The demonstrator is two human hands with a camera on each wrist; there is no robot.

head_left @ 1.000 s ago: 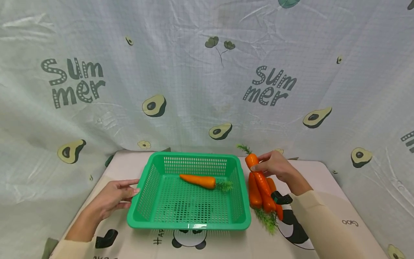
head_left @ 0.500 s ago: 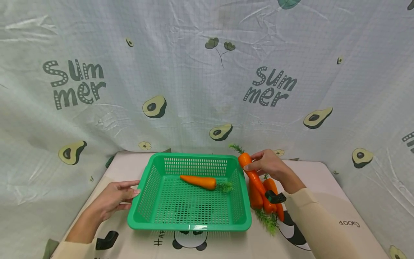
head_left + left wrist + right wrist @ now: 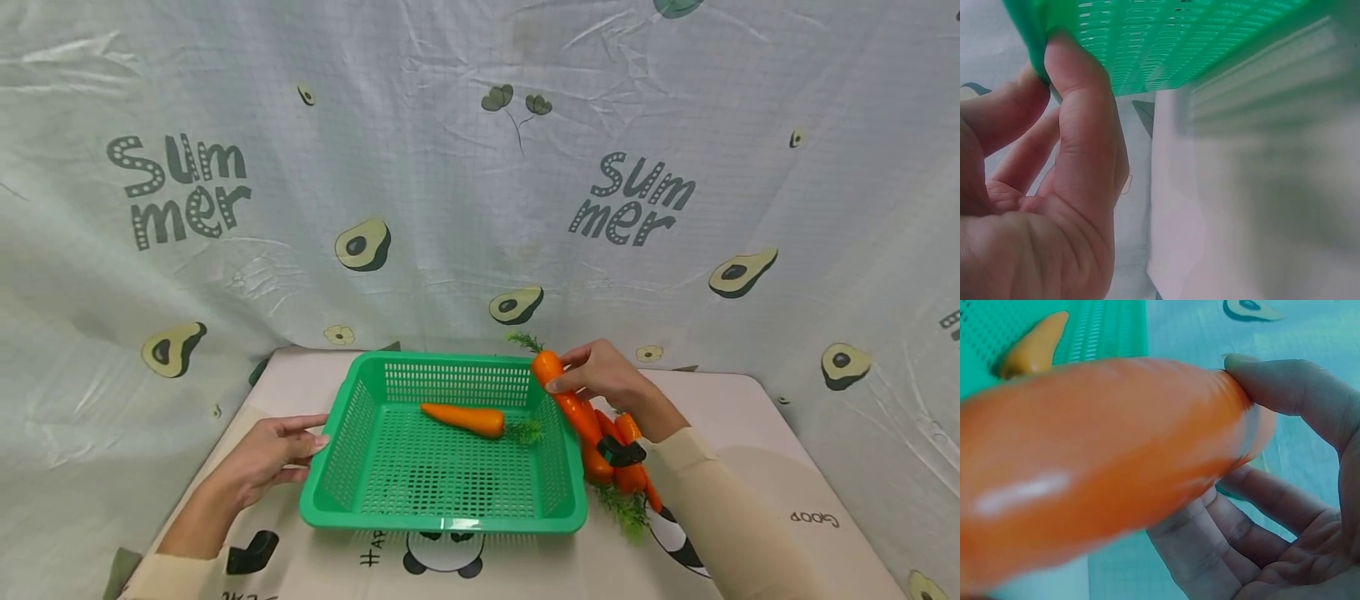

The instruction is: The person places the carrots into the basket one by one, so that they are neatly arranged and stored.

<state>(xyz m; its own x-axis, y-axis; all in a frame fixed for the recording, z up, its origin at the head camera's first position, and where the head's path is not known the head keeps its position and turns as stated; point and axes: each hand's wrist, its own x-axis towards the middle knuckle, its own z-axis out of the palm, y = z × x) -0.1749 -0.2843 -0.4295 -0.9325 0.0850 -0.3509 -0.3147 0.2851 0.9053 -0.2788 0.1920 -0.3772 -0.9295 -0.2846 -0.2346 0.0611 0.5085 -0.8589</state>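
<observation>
Tabletop point(image 3: 738, 412) carrots point(image 3: 631, 478) by basket point(image 3: 390, 522) are part-hid behind R hand's point(image 3: 602, 379) carrot point(image 3: 574, 408).

Right-wrist view: glare, blurred carrot point(image 3: 1110, 456).

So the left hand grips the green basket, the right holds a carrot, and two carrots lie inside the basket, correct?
Not quite: only one carrot lies inside the green basket, as the head view shows. The left hand does grip it, and the right hand holds another carrot.

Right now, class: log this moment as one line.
left hand: grips basket rim; right hand: holds tilted carrot; in basket: second carrot; right of basket: more carrots
</observation>
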